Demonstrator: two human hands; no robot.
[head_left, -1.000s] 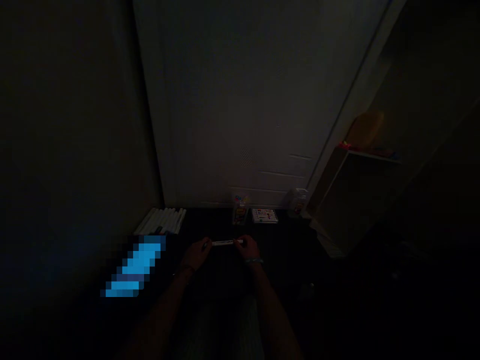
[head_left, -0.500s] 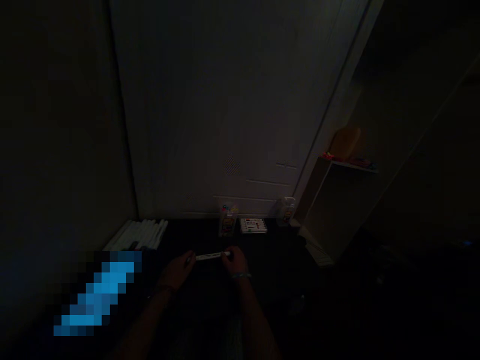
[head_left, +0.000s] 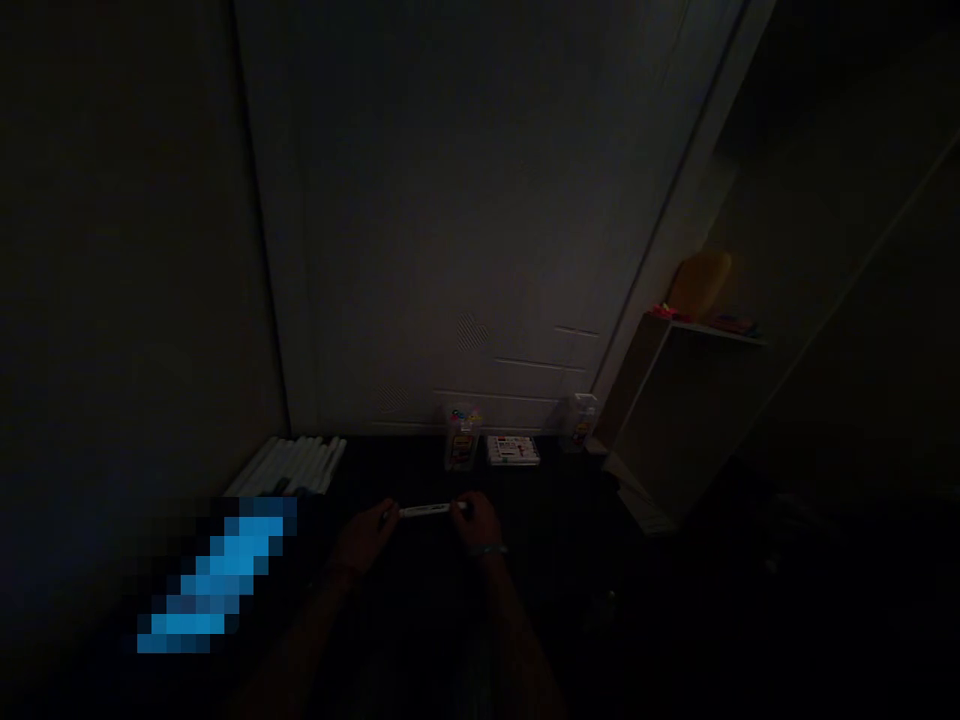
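The room is very dark. A thin white marker-like stick is held level between both hands over a dark surface. My left hand pinches its left end and my right hand pinches its right end. A pale band sits on my right wrist. Both forearms reach up from the bottom of the view.
A row of several white sticks lies at the back left. A small clear cup, a printed box and a clear container stand by the white door. A pale shelf unit stands at the right. A blue blurred patch glows at the left.
The view swung so everything shifted left and down, then slightly back right. Both hands keep the same hold on the white stick.
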